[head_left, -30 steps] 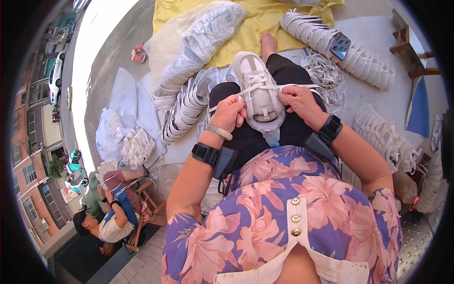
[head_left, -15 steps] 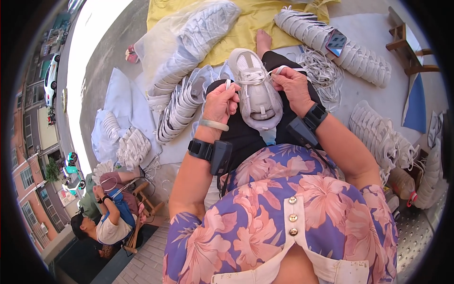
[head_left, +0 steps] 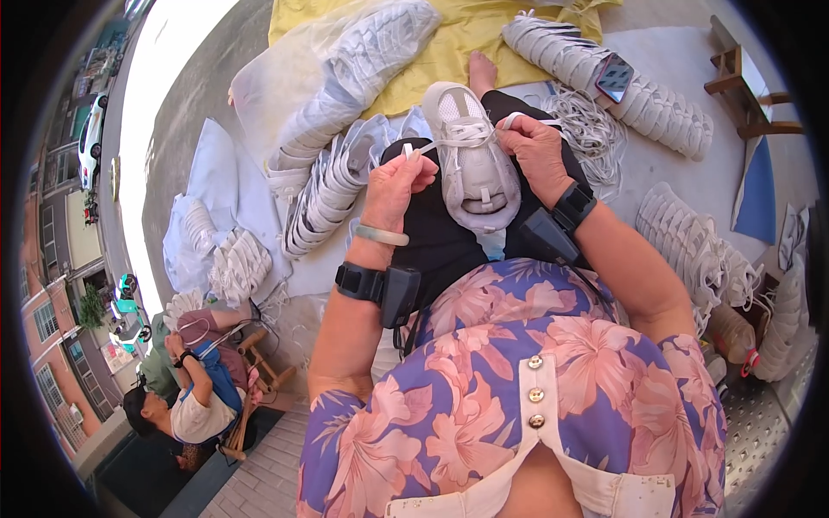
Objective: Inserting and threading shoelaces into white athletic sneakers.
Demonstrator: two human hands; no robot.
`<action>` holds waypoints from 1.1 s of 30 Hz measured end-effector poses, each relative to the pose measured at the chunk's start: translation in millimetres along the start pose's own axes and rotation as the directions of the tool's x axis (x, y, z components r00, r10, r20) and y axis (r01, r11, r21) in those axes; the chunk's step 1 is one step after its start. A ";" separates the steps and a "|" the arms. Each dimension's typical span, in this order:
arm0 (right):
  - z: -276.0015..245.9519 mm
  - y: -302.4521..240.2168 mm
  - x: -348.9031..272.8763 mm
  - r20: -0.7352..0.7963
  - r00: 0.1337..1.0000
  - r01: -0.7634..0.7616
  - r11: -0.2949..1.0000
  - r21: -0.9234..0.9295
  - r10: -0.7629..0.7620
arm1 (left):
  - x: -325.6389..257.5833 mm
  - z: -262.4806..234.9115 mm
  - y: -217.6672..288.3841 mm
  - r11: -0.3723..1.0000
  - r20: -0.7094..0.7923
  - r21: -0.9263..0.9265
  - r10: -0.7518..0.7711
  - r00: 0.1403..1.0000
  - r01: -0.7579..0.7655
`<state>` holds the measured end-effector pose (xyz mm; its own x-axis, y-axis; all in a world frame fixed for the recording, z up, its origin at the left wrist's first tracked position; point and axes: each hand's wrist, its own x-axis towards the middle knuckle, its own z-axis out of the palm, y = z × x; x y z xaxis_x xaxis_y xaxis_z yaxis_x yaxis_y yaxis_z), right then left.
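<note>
Outdoor pavement, yellow cloth (head_left: 449,52) ahead. Left hand (head_left: 393,186) pinches one white lace end (head_left: 413,151), right hand (head_left: 537,148) pinches the other lace end (head_left: 511,121); both pressed tight. White sneaker (head_left: 473,164) rests loose on the lap, toe away. Risks: uneven pull likely slips a lace out of its eyelet; unbraced shoe could roll off toward the stacked sneakers (head_left: 332,186) on the left

Cloth, mesh and cord

The shoe (head_left: 471,160) has matt white mesh; its lace (head_left: 466,134) is woven cord; the sheet (head_left: 449,43) is yellow cloth.
</note>
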<state>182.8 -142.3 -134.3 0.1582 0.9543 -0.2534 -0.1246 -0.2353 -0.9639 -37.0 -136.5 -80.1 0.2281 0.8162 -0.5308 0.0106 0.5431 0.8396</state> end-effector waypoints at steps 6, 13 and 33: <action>6.7 3.0 -6.7 0.062 0.900 0.415 0.805 -0.424 -0.431 | -1.4 -2.0 12.3 0.893 -0.109 0.237 0.417 0.902 -0.384; -3.2 -13.4 -3.6 0.029 0.990 0.120 0.705 -0.699 -0.140 | -1.6 19.8 10.3 0.880 -0.267 0.264 0.459 0.847 -0.394; 33.4 -48.8 -47.8 0.610 0.790 0.398 0.811 -0.429 -0.064 | -16.1 5.7 2.5 0.908 -0.264 -0.252 0.269 0.926 -0.335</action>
<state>148.6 -170.3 -72.4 -0.4648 0.8810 -0.0885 0.3823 0.1095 -0.9175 -35.1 -149.5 -68.8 -0.0426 0.9541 -0.2965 -0.3125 0.2692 0.9110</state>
